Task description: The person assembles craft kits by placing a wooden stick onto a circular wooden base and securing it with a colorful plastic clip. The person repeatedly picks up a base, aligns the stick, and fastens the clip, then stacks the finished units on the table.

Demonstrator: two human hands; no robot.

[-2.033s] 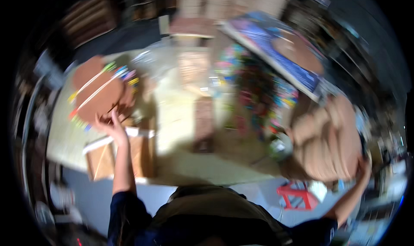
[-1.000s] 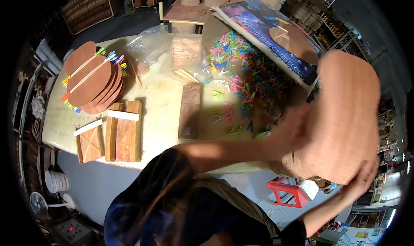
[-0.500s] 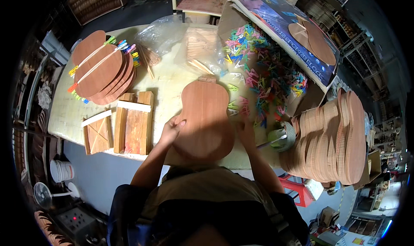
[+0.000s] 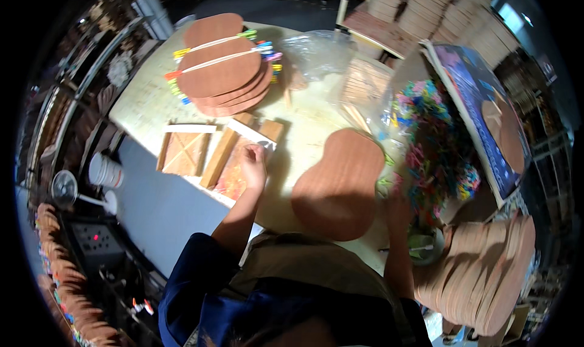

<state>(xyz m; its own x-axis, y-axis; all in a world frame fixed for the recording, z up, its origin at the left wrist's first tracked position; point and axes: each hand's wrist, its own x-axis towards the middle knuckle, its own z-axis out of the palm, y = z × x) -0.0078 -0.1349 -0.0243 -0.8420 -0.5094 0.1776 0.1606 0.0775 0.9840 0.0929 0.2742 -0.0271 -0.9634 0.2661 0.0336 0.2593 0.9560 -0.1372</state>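
Note:
A reddish-brown ukulele-shaped wooden body (image 4: 340,182) lies at a slant on the pale tabletop in front of me, its lower half in shadow. My left hand (image 4: 253,164) is over a wooden frame (image 4: 218,162), fingers drawn together at the right end of the white strip (image 4: 244,130) across its top. Whatever sits between those fingertips is too small to make out. My right hand (image 4: 398,210) is smeared by motion beside the body's right edge, close to loose coloured clothespins (image 4: 420,158); its fingers cannot be read.
Stacked wooden plates (image 4: 222,73) with clothespins and thin sticks stand far left. A second frame (image 4: 184,149) has crossed sticks. Bagged sticks (image 4: 365,82) lie beyond the body. A blue-printed carton (image 4: 480,115), a round container (image 4: 424,246) and stacked guitar-shaped pieces (image 4: 480,274) line the right.
My left hand has left the body and moved left to the wooden frame. The view has turned left, shifting the table's things rightward. My right hand stays near the body's right side.

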